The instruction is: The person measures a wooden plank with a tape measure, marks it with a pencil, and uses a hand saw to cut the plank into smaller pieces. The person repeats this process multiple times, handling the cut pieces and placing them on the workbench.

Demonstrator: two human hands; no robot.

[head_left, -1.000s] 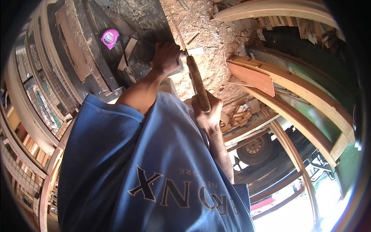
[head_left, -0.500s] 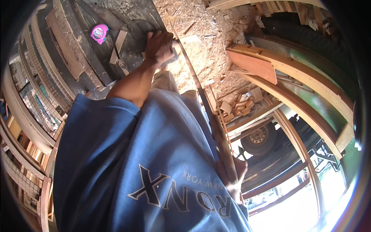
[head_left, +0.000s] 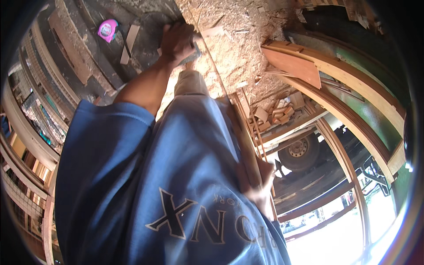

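At the edge of a dark, worn bench (head_left: 145, 13), my left hand (head_left: 176, 42) is closed with its fingers curled down. What it grips is hidden under the palm; a greyish edge shows just below it. Close to my right side, my right hand (head_left: 257, 179) is wrapped round a long narrow wood-coloured piece (head_left: 245, 145). This piece runs up past my left hand, thin at its far end and broader near my right hand; its exact kind is unclear. A pink tape measure (head_left: 107, 30) and a short flat wood strip (head_left: 130, 44) lie on the bench left of my left hand.
Sawdust and shavings (head_left: 229, 57) cover the ground beyond the bench edge. Offcuts (head_left: 280, 112) are heaped to the right, near long timber beams (head_left: 344, 84) and a vehicle wheel (head_left: 298, 148). Wire mesh and wooden framing (head_left: 33, 128) stand on the left.
My right hand has moved up and slightly left with the long narrow piece. My left hand stays at the bench edge, while the view has shifted a little.
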